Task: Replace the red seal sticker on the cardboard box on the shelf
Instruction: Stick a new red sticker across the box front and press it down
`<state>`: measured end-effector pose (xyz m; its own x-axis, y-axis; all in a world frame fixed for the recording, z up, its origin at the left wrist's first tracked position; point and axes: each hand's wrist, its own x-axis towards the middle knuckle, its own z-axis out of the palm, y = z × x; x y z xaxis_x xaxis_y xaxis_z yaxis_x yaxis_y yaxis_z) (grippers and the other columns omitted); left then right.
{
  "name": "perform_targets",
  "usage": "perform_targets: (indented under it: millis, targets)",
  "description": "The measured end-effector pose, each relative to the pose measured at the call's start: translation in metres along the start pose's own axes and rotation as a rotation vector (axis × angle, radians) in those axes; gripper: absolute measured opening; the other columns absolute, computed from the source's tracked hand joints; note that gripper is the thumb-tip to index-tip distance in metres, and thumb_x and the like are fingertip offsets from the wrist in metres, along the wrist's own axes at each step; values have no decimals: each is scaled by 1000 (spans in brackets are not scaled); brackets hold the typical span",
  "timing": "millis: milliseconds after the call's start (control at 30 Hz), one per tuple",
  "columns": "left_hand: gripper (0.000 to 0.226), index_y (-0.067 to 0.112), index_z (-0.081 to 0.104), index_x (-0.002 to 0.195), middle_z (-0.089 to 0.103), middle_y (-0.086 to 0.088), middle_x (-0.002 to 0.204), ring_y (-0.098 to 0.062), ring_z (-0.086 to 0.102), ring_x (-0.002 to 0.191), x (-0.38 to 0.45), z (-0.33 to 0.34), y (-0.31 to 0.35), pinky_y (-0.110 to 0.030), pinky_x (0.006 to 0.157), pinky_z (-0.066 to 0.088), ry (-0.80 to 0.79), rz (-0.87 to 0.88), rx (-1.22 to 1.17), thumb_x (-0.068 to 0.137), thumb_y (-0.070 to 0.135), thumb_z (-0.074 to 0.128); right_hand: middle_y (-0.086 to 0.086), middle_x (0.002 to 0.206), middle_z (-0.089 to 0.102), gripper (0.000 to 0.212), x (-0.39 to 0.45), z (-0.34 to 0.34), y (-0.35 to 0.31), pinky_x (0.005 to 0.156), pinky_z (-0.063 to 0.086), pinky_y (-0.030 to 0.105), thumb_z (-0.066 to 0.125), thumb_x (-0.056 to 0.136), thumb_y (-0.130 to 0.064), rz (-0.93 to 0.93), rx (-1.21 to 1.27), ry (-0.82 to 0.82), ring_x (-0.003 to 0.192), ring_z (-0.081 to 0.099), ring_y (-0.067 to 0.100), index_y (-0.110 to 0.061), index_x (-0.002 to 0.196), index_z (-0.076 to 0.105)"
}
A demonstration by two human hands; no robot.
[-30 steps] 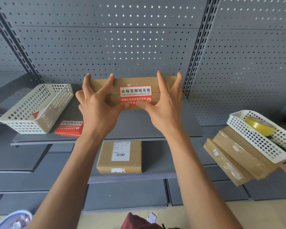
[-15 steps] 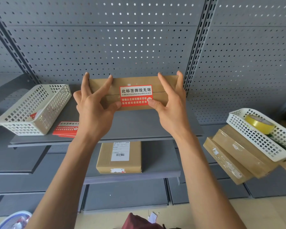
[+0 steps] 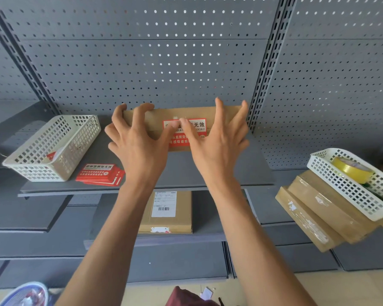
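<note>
Both thumbs have slid up from the sticker's lower corners to meet near its top middle, pressing it flat, while the view has tipped slightly.

The box (image 3: 181, 117) lies on the shelf (image 3: 219, 171), back against the pegboard (image 3: 164, 62), with the sticker (image 3: 187, 134) across its front seam. The left hand (image 3: 139, 146) has its fingers (image 3: 142, 111) spread wide, tips hooked over the box's top edge; the right hand (image 3: 219, 144) likewise, fingers splayed on the box top. Neither is closed around anything; both brace and press.

The box looks light and stiff, likely to slide unless pinned. The sticker is thin, limp film, probably tearing if peeled; best lifted at a corner.

Open shelf lies before the box. A basket (image 3: 53, 149) and spare stickers (image 3: 100, 174) sit to the left, well apart; the upright post (image 3: 255, 102) stands close at the right.
</note>
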<state>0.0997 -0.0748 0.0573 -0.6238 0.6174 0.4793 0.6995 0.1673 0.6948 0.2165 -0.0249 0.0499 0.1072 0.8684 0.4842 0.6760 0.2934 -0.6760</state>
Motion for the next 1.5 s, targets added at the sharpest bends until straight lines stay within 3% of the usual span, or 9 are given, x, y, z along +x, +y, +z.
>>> perform_targets:
  millis: [200,367,733,833,933,1033,1300,1400,1500]
  targets:
    - [46,42,61,125,34,-3,154,-30,31,133,-1,2,-5,-47,101,32,8,23,-24,83,60,68,14,165,20,58,3,5,10,98,35,50,57,91,-63,-23,38,30,139,35,36,-33,141,53]
    - [40,41,63,126,35,-4,153,-29,32,131,-1,2,-8,-38,95,26,6,26,-49,87,52,68,10,162,26,43,5,4,15,96,37,48,60,96,-48,-14,75,51,133,41,35,-33,136,59]
    - [30,42,63,124,34,-1,154,-29,31,132,-5,1,-11,-35,97,22,6,25,-72,95,37,59,4,161,29,31,2,3,18,96,34,44,51,103,-28,0,111,76,130,41,31,-37,130,63]
    - [26,40,67,118,37,1,152,-25,33,131,-7,2,-8,-33,96,22,42,-22,-130,99,41,50,4,160,29,30,-2,2,14,98,30,43,51,100,-43,48,164,80,136,36,29,-35,126,64]
    - [35,40,67,115,39,2,150,-24,34,131,-9,5,-3,-34,97,23,48,-42,-139,91,61,53,7,160,27,51,-5,4,8,95,28,41,58,87,-66,48,124,66,136,34,30,-33,125,61]
    - [45,41,65,114,39,2,148,-25,35,130,-7,8,-1,-36,96,26,55,-23,-72,80,70,64,10,161,24,67,-6,7,6,93,32,44,60,78,-76,51,48,66,137,34,32,-33,129,56]
    - [33,41,68,118,39,1,152,-26,34,132,-4,9,-14,-33,98,21,55,-4,-122,88,54,64,9,159,30,30,-2,11,15,93,33,43,58,97,-47,34,110,101,133,39,31,-35,124,64]
    - [31,42,68,122,35,0,156,-27,31,135,-2,5,-18,-31,100,19,16,13,-111,92,50,63,7,159,31,28,0,7,18,92,30,40,57,99,-42,16,121,79,131,40,31,-36,125,64]
    - [37,43,64,129,30,-4,160,-31,29,136,2,0,-21,-33,103,20,-32,54,-68,93,50,62,9,161,26,35,1,1,22,97,35,46,56,100,-42,-47,118,24,134,37,33,-35,134,61]
